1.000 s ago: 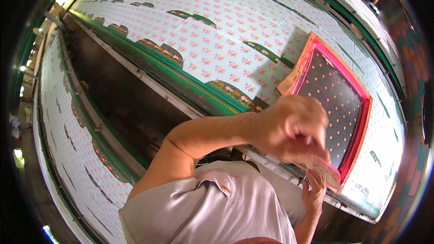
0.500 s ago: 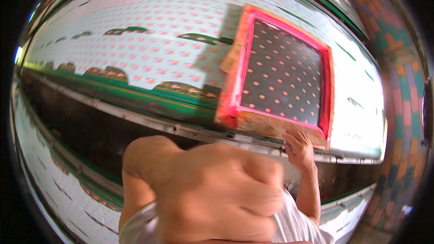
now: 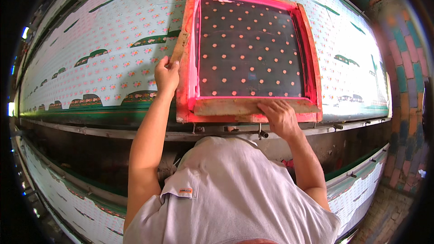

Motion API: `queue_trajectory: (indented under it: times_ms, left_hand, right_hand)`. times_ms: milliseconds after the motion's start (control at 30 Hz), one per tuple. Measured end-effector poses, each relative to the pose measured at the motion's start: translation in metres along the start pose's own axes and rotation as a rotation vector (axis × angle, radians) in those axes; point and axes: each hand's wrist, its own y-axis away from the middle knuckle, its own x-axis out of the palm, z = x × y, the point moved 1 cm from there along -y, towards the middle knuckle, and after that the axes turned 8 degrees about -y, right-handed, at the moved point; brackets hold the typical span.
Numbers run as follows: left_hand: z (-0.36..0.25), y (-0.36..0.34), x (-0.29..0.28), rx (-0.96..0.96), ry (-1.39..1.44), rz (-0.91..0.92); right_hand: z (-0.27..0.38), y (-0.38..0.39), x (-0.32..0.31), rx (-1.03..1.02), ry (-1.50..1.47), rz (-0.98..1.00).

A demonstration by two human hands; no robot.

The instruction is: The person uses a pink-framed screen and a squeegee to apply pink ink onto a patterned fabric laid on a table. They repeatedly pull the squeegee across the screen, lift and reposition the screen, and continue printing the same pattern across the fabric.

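A screen printing frame, red-stained wood around a dark mesh dotted with pale spots and edged in pink ink, lies on the long table covered with pale floral-printed fabric. My left hand is closed round a wooden strip sticking out along the frame's left side. My right hand has its fingers bent over a wooden bar lying along the frame's near edge.
A metal rail with small stops runs along the table's near edge. Behind a dark gap, a second printed table shows at lower left and right. A painted brick floor runs along the right side.
The view has swung round to face the frame squarely. My left hand has moved from in front of my body to the frame's left strip; my right hand stays at the near bar.
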Motion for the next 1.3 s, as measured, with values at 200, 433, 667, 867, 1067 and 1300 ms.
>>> queue_trajectory:
  times_ms: [200, 433, 667, 867, 1067, 1300]
  left_hand:
    - [0.012, 0.009, 0.025, 0.015, 0.058, -0.129]
    - [0.006, 0.014, 0.025, 0.096, 0.162, -0.237]
    - [0.004, 0.017, 0.016, 0.122, 0.138, -0.202]
    - [0.004, 0.016, 0.013, 0.045, 0.22, -0.133]
    - [0.006, 0.018, 0.014, 0.116, 0.127, -0.164]
    - [0.003, 0.019, 0.012, 0.188, -0.046, -0.218]
  right_hand:
    - [-0.029, -0.049, -0.007, 0.006, -0.021, -0.033]
    - [-0.056, -0.093, -0.018, 0.212, -0.111, 0.174]
    - [-0.068, -0.109, -0.01, 0.339, -0.301, 0.346]
    - [-0.07, -0.111, -0.001, 0.396, -0.371, 0.444]
    - [-0.106, -0.12, 0.018, 0.395, -0.485, 0.585]
    - [-0.182, -0.177, 0.002, 0.308, -0.851, 0.552]
